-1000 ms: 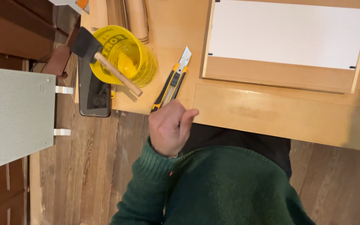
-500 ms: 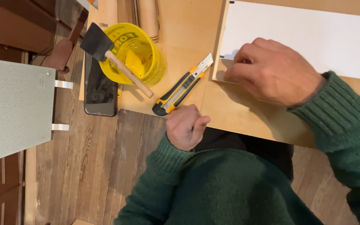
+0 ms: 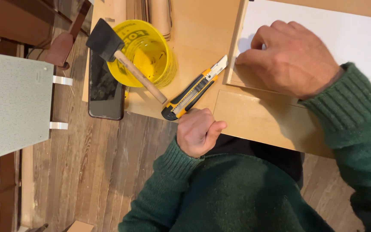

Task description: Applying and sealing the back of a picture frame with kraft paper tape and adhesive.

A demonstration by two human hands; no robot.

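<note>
Head view: the right hand [image 3: 290, 58] is laid palm down on the corner of a framed white panel [image 3: 357, 34] at two o'clock, fingers curled and pressed against the wooden frame; nothing is seen gripped in it. The left hand [image 3: 197, 131] is held in a loose fist at the centre, at the edge of the plywood board [image 3: 254, 116]; whether anything small is enclosed cannot be told. A yellow-and-black utility knife [image 3: 194, 89] is lying on the board just above that fist, at twelve o'clock from it, apparently untouched. At ten o'clock a yellow bucket [image 3: 149, 56] is seen, a foam brush [image 3: 121, 53] resting across it, beside a dark phone [image 3: 104, 88].
</note>
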